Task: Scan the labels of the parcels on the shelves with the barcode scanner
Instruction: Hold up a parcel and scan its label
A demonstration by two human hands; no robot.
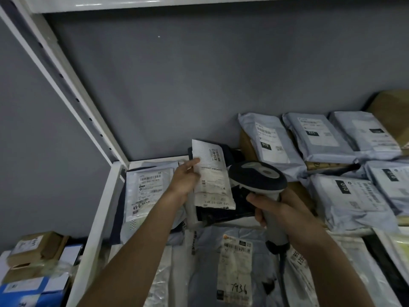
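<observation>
White shelf (104, 196) holds parcels; left fingers (190, 165) pinch label (212, 178), right fingers (257, 199) grip scanner (259, 178).

"7936" handwritten on front parcel label (235, 268), "010" on grey mailer label (270, 140)

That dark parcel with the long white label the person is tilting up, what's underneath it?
Under the dark parcel lie pale plastic mailers; one shows a label marked 7936. The left hand holds the parcel's label. Whatever lies directly beneath is covered.
</observation>
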